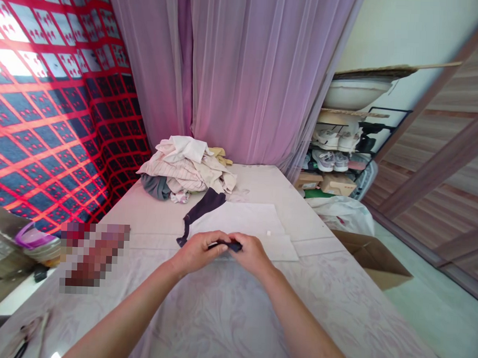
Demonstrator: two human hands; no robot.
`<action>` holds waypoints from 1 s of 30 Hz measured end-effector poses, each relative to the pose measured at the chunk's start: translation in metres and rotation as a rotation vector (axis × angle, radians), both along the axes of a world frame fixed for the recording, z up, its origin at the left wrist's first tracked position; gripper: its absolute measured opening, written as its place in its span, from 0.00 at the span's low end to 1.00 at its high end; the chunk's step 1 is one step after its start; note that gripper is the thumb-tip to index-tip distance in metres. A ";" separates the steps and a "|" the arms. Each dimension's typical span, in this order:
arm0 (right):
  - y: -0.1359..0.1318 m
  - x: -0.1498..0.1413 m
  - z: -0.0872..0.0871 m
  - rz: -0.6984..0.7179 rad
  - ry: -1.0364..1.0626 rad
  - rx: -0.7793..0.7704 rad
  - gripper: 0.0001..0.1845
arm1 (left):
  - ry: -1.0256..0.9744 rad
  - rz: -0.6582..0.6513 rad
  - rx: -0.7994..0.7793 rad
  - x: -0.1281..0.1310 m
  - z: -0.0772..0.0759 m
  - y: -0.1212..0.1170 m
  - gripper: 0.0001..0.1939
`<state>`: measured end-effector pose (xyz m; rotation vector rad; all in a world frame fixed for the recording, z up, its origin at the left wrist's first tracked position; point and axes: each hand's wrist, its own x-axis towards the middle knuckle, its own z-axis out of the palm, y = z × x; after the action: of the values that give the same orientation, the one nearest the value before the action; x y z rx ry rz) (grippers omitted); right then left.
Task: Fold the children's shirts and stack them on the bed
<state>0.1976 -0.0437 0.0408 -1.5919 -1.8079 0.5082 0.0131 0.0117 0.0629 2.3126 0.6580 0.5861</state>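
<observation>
A white shirt (247,218) with dark sleeve and neck parts lies flat on the cloth-covered table (218,314). One dark sleeve (207,204) stretches toward the far side. Over the shirt's near edge, my left hand (205,249) and my right hand (252,254) meet almost fingertip to fingertip. Both have their fingers closed on a dark part of the shirt (235,245), a bit of which shows between them. A small white tag or spot (269,233) sits on the white cloth right of my right hand.
Behind the shirt rises a heap of crumpled clothes (188,167). A blurred reddish thing (97,255) lies on the left. To the right are a cardboard box (371,257), a plastic bag (340,211) and a shoe rack (334,140). Purple curtains (258,75) hang at the back.
</observation>
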 end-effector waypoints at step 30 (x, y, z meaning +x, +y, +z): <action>-0.012 0.006 0.117 -0.131 1.189 0.179 0.21 | -0.632 0.613 -0.345 -0.026 0.106 0.154 0.18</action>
<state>0.2035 -0.0554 0.1583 -0.8990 -0.7994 0.9312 -0.0131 0.1656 0.1688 1.4588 1.0438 1.2937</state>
